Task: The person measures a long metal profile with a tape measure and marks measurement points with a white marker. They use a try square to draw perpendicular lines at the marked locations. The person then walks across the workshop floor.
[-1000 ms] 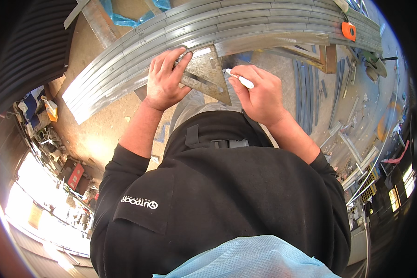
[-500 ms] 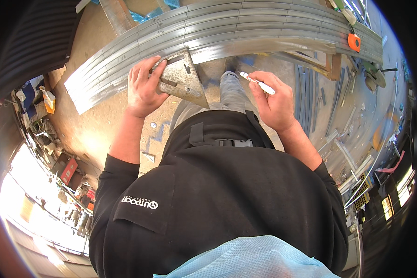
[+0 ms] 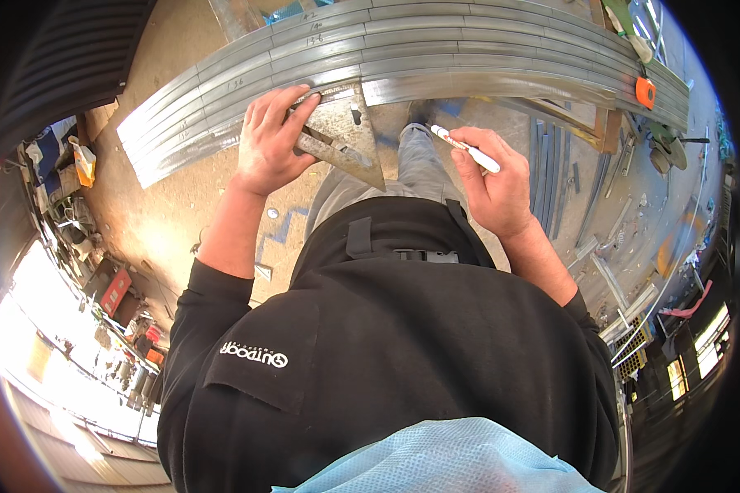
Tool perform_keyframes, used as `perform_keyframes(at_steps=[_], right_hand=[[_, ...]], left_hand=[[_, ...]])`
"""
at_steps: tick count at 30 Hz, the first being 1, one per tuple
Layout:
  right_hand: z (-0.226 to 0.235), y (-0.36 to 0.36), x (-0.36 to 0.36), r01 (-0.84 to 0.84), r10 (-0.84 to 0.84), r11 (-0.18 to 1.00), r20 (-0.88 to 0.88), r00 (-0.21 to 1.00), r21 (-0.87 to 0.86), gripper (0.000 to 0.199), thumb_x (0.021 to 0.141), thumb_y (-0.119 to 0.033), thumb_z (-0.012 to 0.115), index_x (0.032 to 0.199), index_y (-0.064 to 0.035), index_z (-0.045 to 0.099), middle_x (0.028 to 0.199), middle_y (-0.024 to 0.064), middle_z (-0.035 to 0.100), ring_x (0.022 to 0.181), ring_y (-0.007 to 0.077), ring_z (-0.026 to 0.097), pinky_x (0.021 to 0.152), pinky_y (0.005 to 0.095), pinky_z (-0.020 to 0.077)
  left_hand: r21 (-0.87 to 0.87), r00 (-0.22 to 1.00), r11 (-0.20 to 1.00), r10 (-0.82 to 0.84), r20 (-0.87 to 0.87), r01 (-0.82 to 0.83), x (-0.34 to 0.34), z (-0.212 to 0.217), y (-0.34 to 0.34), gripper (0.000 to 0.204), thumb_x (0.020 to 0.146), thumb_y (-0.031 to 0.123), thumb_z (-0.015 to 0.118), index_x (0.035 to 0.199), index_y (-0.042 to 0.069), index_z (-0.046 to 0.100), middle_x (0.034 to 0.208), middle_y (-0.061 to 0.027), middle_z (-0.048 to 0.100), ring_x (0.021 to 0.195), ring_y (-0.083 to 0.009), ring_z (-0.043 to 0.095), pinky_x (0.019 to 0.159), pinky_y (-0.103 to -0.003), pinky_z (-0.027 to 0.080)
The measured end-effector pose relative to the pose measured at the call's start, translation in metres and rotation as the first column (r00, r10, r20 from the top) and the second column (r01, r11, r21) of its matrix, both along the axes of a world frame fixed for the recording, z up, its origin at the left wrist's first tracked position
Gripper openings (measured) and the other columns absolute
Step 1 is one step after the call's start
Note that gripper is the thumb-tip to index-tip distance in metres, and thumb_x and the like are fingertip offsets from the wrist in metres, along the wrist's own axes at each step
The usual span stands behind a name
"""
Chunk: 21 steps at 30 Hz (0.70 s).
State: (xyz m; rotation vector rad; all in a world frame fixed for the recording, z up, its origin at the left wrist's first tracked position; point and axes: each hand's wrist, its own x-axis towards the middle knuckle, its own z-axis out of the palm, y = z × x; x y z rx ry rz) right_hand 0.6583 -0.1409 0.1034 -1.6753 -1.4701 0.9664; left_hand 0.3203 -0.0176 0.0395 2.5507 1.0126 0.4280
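Several long grey metal profiles point(image 3: 436, 56) lie side by side in front of me, with pencil-like marks on them. My left hand point(image 3: 273, 140) is closed on a worn, triangular metal square point(image 3: 362, 131), its fingertips at the profiles' near edge. The square's upper edge lies along that near edge, and its point hangs toward my waist. To the right, my right hand point(image 3: 506, 189) pinches a white marker pen point(image 3: 478, 156). The pen points up and left, apart from both the square and the profiles.
An orange tape measure point(image 3: 645, 93) sits at the right end of the profiles. Loose metal strips point(image 3: 543, 164) lie on the floor to the right. Tools and a red box point(image 3: 116, 293) crowd the left side. Dark corrugated sheet point(image 3: 78, 57) stands at upper left.
The whole view has shifted, so profiles, square and hands appear slightly farther right. Both hands keep their holds, and the square stays at nearly the same place along the profiles.
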Motion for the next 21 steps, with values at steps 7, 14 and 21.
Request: perform_keyframes(at_steps=[7,14,21], right_hand=[[0.000,0.004,-0.007,-0.008,0.008,1.000,0.003,1.000,-0.004,0.018,0.101,-0.007,0.076,0.119,-0.0048,0.075,0.109,0.0150,0.080,0.093,0.0358,0.078,0.081,0.0390,0.0604],[-0.002,0.006,-0.008,-0.012,0.012,1.000,-0.005,1.000,0.011,0.018,0.101,-0.007,0.077,0.119,-0.0050,0.074,0.109,0.0148,0.080,0.092,0.0356,0.077,0.080,0.0392,0.0601],[-0.001,0.009,-0.013,-0.026,0.026,1.000,0.003,1.000,0.009,0.017,0.102,-0.010,0.076,0.119,-0.0047,0.075,0.108,0.0146,0.079,0.091,0.0357,0.077,0.079,0.0402,0.0596]], left_hand=[[0.008,1.000,1.000,-0.019,0.021,0.019,0.001,-0.003,0.002,0.075,0.065,0.017,0.090,0.138,0.011,0.074,0.149,-0.0066,0.063,0.134,-0.0329,0.061,0.113,-0.049,0.050],[0.009,1.000,1.000,-0.011,0.000,0.011,-0.006,-0.001,0.001,0.077,0.063,0.017,0.091,0.138,0.011,0.074,0.150,-0.0063,0.062,0.134,-0.0324,0.061,0.113,-0.049,0.049],[0.005,1.000,1.000,-0.025,-0.013,0.025,-0.011,0.000,0.003,0.077,0.064,0.018,0.090,0.138,0.011,0.073,0.150,-0.0058,0.062,0.134,-0.0319,0.060,0.113,-0.049,0.049]])
